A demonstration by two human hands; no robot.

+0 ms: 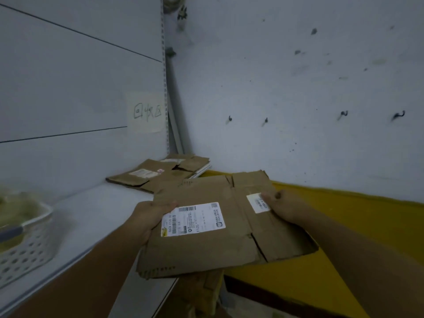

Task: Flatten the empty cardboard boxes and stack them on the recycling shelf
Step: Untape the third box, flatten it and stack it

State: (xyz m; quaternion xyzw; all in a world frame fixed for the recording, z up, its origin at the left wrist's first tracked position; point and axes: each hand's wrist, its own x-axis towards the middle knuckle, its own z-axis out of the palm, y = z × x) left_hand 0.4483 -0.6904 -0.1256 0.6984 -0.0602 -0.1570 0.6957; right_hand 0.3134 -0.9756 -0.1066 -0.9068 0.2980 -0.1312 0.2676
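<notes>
Left hand (153, 216) and right hand (283, 206) grip the flattened box (213, 228) by its edges; keep it level, land it square on the stack (160, 174) at the shelf (96, 216) corner.

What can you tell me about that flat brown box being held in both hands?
The box is brown cardboard, flattened, creased and worn at its edges. A large white shipping label with barcodes sits on top, a smaller white label nearer its right side. It is held roughly level over the shelf edge, the left hand gripping its left edge, the right hand its right.
</notes>
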